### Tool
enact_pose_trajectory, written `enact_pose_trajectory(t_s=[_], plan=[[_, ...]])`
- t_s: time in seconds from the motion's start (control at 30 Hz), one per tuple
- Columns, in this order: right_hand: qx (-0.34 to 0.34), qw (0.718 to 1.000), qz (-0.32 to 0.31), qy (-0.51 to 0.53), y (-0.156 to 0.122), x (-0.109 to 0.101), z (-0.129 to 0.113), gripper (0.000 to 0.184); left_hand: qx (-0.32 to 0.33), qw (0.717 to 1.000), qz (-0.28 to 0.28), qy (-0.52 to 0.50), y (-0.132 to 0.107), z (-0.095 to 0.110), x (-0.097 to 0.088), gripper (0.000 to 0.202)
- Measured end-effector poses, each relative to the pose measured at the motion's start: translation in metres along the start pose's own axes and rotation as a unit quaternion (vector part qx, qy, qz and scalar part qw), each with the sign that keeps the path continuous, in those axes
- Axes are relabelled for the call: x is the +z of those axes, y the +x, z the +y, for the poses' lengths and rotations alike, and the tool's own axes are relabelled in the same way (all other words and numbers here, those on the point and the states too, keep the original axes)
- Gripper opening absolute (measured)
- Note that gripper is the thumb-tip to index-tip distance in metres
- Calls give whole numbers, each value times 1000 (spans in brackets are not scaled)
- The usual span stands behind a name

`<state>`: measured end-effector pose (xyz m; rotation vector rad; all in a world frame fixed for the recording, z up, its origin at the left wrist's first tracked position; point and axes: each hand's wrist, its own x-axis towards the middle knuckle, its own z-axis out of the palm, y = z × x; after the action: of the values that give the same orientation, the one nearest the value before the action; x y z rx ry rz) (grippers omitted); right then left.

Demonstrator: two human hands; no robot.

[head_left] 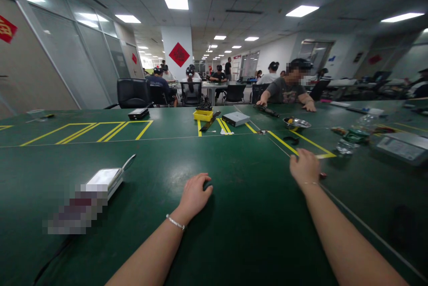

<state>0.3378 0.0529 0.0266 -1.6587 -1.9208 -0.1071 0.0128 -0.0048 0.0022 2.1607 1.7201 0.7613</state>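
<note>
My left hand (195,194) rests on the green table (234,214) near its middle, fingers curled down against the mat, and what they cover, if anything, is hidden. A thin bracelet circles that wrist. My right hand (305,167) lies further right and forward, knuckles up, fingers bent down at the corner of a yellow taped outline (301,145). A small reddish thing (323,174) peeks out beside it. Whether the right fingers grip it does not show.
A white flat device (105,179) with a cable lies at the left. Further back sit a yellow tray (203,115), a grey box (236,118), a metal bowl (297,122) and a clear bottle (354,136). A seated person (287,89) leans on the far edge; others work behind.
</note>
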Motion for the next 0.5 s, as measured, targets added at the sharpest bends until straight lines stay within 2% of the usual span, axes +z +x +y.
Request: enact_pose_trajectory(t_s=[0.13, 0.2, 0.3, 0.33, 0.4, 0.43, 0.5], plan=[[-84, 996, -40, 3, 3, 38, -65, 46, 40, 998, -37, 33, -2, -1, 3, 37], [-153, 982, -114, 14, -7, 56, -98, 48, 58, 995, -57, 56, -5, -2, 5, 44], [-259, 935, -239, 33, -22, 67, -131, 50, 85, 990, -81, 79, -8, -4, 7, 49], [-270, 929, -251, 28, -23, 65, -134, 51, 93, 988, -88, 82, -9, -5, 7, 50], [-236, 948, -212, -3, -16, 54, -123, 50, 102, 986, -98, 84, -10, -5, 5, 49], [-195, 965, -170, -27, -9, 45, -108, 49, 102, 986, -101, 83, -10, -5, 4, 48], [-82, 990, -82, -84, 4, 26, -65, 45, 99, 986, -103, 81, -10, -5, 2, 47]])
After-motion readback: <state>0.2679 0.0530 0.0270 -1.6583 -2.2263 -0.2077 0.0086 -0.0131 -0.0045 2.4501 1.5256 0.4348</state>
